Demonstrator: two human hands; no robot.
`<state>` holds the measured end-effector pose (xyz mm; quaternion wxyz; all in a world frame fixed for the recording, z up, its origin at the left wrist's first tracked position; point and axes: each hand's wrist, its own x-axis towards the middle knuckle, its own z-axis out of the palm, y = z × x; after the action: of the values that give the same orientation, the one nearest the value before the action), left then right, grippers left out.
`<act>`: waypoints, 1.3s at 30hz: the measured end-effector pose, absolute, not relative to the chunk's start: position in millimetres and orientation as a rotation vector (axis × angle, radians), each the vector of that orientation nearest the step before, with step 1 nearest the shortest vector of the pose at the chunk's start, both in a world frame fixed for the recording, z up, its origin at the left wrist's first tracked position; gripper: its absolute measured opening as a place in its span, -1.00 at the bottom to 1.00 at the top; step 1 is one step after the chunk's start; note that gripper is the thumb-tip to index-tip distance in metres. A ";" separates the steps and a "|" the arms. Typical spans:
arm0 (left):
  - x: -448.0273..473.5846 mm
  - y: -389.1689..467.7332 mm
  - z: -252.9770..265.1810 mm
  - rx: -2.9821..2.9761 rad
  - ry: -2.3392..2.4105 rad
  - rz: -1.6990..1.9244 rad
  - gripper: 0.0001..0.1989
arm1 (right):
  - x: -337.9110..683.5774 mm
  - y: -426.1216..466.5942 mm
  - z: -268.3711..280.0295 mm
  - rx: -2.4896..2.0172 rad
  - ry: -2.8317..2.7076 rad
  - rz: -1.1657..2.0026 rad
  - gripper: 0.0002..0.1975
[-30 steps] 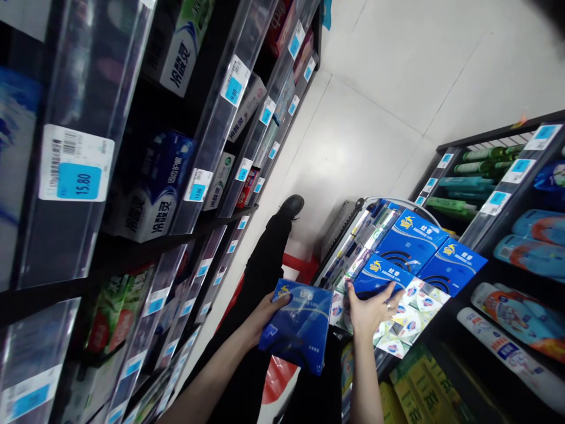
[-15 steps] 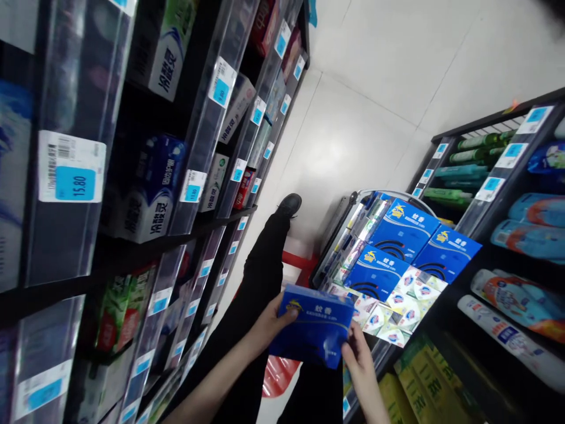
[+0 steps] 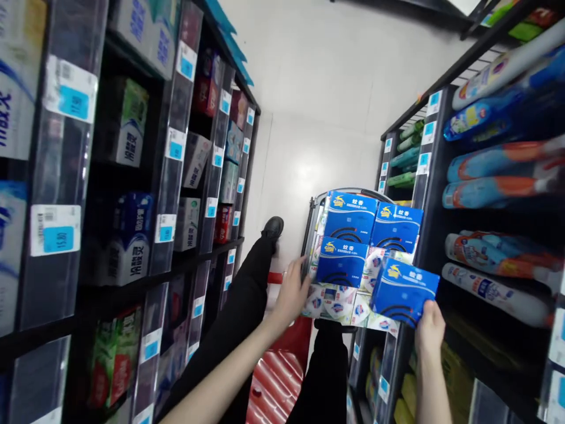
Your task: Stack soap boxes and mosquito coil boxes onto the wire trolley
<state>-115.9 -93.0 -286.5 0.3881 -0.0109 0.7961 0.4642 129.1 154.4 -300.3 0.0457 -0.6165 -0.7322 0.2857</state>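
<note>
My right hand (image 3: 429,333) grips the lower right corner of a blue mosquito coil box (image 3: 405,291). That box lies slightly tilted over the near right part of a layer of soap packs (image 3: 338,303). Three more blue mosquito coil boxes (image 3: 341,263) rest flat on the same layer, side by side. At the left edge of the load, my left hand (image 3: 290,294) has its fingers apart, beside the soap packs and holding nothing. The load sits on a cart with a grey rim (image 3: 315,203).
Toothpaste shelves (image 3: 145,265) with price tags run along the left. On the right, a shelf holds blue and orange bottles (image 3: 494,191) close to the load. Below me is a red ribbed plastic surface (image 3: 276,386). A black shoe (image 3: 273,227) stands on the pale floor.
The mosquito coil box has moved from in front of my body, between both hands, to the right onto the soap packs. My left hand has let go of it. The view has shifted.
</note>
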 end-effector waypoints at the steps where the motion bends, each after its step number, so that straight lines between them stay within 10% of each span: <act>1: -119.3 -86.8 -300.2 0.037 2.086 1.139 -0.58 | 124.2 162.4 -307.0 -1.923 -2.201 0.883 -0.28; 19: -136.9 -43.3 -358.8 0.538 2.103 0.891 -0.21 | 96.3 159.5 -360.0 -1.712 -2.199 0.840 -0.38; 39: -232.2 29.8 -363.8 0.581 2.217 1.042 -0.27 | -19.9 238.7 -353.8 -1.363 -2.591 0.674 -0.20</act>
<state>-232.2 29.8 -363.8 0.3067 0.2196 0.8381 0.3939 -19.9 238.7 -353.8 0.0685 -0.4527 -0.8604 0.2237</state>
